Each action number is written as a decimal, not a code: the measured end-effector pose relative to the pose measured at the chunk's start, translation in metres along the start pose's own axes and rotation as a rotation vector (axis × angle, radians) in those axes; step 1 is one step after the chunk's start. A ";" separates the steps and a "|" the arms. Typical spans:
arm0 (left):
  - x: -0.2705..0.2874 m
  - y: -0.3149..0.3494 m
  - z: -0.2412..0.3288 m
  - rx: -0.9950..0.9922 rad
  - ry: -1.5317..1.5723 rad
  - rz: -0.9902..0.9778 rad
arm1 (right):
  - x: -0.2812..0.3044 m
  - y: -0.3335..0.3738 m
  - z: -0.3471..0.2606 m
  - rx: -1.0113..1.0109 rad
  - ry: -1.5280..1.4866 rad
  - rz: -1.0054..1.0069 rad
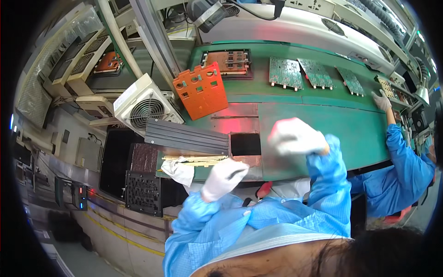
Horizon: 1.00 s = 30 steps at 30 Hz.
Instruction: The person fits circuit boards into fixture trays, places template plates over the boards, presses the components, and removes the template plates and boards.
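with your left hand (224, 177) curled over the white cloth (179, 171) at centre frame, its grip unclear, and right hand (295, 137) loosely closed, apparently empty, steady the pale strip (196, 159) before wiping.

Four green circuit boards (285, 73), one orange frame (201, 90), one fan (146, 112).

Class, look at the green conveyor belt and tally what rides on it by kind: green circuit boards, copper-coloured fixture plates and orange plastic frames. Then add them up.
Green circuit boards: 3
Copper-coloured fixture plate: 1
Orange plastic frame: 1
Total: 5
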State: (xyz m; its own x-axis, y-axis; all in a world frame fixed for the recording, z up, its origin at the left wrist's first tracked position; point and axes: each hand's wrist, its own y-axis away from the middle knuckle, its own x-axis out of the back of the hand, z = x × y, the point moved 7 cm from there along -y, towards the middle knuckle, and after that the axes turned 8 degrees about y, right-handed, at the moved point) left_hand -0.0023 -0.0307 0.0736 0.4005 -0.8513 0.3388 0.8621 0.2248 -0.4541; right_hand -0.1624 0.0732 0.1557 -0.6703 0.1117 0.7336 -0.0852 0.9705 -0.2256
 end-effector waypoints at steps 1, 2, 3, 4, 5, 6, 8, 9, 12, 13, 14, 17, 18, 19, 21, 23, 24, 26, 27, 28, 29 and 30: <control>-0.014 -0.007 -0.009 -0.088 -0.057 0.040 | 0.001 -0.012 0.035 -0.166 0.095 0.029; -0.024 -0.013 -0.016 -0.102 -0.047 0.013 | 0.004 -0.027 0.060 -0.247 0.082 0.027; -0.028 -0.014 -0.025 -0.103 -0.102 0.032 | -0.001 -0.041 0.101 -0.279 0.148 0.040; -0.029 -0.013 -0.036 -0.098 -0.154 0.058 | -0.004 -0.061 0.127 -0.273 0.200 0.026; -0.032 -0.009 -0.048 -0.091 -0.150 0.068 | -0.004 -0.076 0.154 -0.365 0.190 0.079; -0.035 -0.007 -0.058 -0.065 -0.172 0.085 | -0.001 -0.089 0.178 -0.391 0.188 0.137; -0.040 -0.011 -0.061 -0.032 -0.222 0.048 | 0.008 -0.116 0.219 -0.401 0.317 0.258; -0.043 -0.011 -0.064 -0.037 -0.233 0.032 | 0.012 -0.129 0.235 -0.374 0.368 0.320; -0.050 -0.011 -0.069 -0.019 -0.265 0.002 | 0.014 -0.168 0.274 -0.261 0.484 0.441; -0.051 -0.010 -0.071 -0.019 -0.273 -0.012 | 0.007 -0.181 0.281 -0.328 0.698 0.370; -0.053 -0.010 -0.071 -0.024 -0.276 -0.031 | 0.003 -0.190 0.288 -0.400 0.916 0.299; -0.054 -0.007 -0.070 -0.031 -0.303 0.013 | -0.006 -0.203 0.291 -0.405 0.989 0.294; -0.052 -0.006 -0.070 -0.027 -0.311 0.030 | -0.009 -0.206 0.293 -0.433 0.998 0.265; -0.051 -0.011 -0.066 -0.035 -0.318 0.027 | -0.004 -0.205 0.295 -0.431 1.001 0.265; -0.052 -0.013 -0.067 -0.061 -0.323 0.027 | 0.027 -0.195 0.298 -0.519 0.836 0.543; -0.052 -0.013 -0.066 -0.081 -0.306 0.037 | 0.052 -0.193 0.288 -0.493 0.767 0.634; -0.049 -0.014 -0.067 -0.078 -0.280 0.050 | 0.064 -0.200 0.277 -0.425 0.786 0.588; -0.045 -0.015 -0.068 -0.013 -0.351 -0.002 | 0.078 -0.205 0.259 -0.377 0.713 0.511; -0.046 -0.013 -0.066 -0.025 -0.339 0.004 | 0.078 -0.202 0.256 -0.376 0.700 0.500; -0.046 -0.013 -0.068 -0.044 -0.328 0.008 | 0.079 -0.201 0.256 -0.375 0.691 0.497; -0.048 -0.015 -0.066 -0.057 -0.327 -0.002 | 0.078 -0.195 0.264 -0.348 0.687 0.497; -0.049 -0.018 -0.065 -0.061 -0.337 -0.009 | 0.076 -0.190 0.273 -0.320 0.683 0.498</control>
State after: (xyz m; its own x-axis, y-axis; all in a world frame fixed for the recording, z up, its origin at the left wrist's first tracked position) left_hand -0.0576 -0.0236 0.0113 0.4815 -0.6466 0.5917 0.8501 0.1802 -0.4948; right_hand -0.3981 -0.1605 0.0794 0.0172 0.5383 0.8426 0.3749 0.7778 -0.5045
